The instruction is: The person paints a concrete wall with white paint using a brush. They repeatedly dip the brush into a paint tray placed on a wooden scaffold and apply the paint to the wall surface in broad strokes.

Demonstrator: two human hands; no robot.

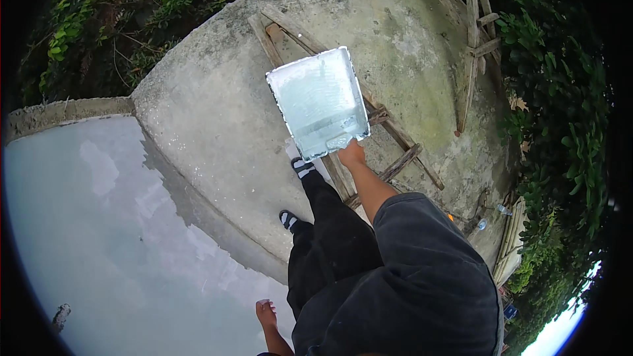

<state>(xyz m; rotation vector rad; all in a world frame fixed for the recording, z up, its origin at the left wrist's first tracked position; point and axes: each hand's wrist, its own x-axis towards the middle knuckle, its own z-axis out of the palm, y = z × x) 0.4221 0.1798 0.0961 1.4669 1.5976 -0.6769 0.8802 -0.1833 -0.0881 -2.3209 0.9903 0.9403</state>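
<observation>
A wide grey concrete slab (217, 112) fills the middle of the view, curving from upper right down to the person's feet, and to its left lies a pale, freshly coated wet surface (99, 224) that mirrors the sky and is bordered at the top by a low concrete kerb (66, 111). Green foliage (560, 92) rings the right side and the upper left corner. A rough wooden ladder frame (395, 135) lies flat on the slab, partly hidden under the tray, and a second length of wooden ladder (473, 33) lies near the slab's right edge. The person, in dark clothing, stands on the slab in black sandals with white stripes (302, 167). A white paint tray (320, 102) holding pale liquid is held out in front, above the slab and over the ladder frame, tilted a little. The right hand (351, 155) is closed on the tray's near edge, arm stretched forward. The left hand (266, 313) hangs low by the leg above the wet surface, fingers loosely curled, holding nothing.
</observation>
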